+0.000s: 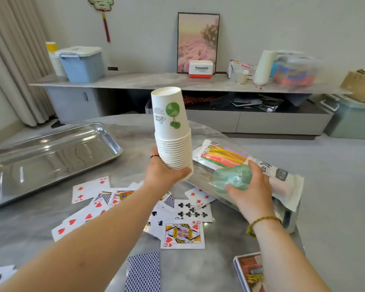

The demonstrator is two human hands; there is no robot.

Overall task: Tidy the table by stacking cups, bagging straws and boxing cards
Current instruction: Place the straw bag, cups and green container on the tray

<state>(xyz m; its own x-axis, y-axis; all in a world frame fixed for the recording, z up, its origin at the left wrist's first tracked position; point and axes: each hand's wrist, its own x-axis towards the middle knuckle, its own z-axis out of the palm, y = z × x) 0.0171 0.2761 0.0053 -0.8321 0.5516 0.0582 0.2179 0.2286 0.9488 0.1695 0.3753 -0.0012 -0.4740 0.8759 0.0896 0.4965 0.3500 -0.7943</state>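
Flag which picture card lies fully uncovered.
The queen of hearts, lying on top with nothing overlapping it. The other picture card, further left, is half buried under its neighbours.

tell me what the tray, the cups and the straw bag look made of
Tray: polished metal, likely steel; mirror-like reflections.
Cups: matte white paper with green print, thin nested rims.
Straw bag: glossy plastic, clear window showing coloured straws.

Scattered cards [183,234] crowd table [30,224] beside tray [51,157].
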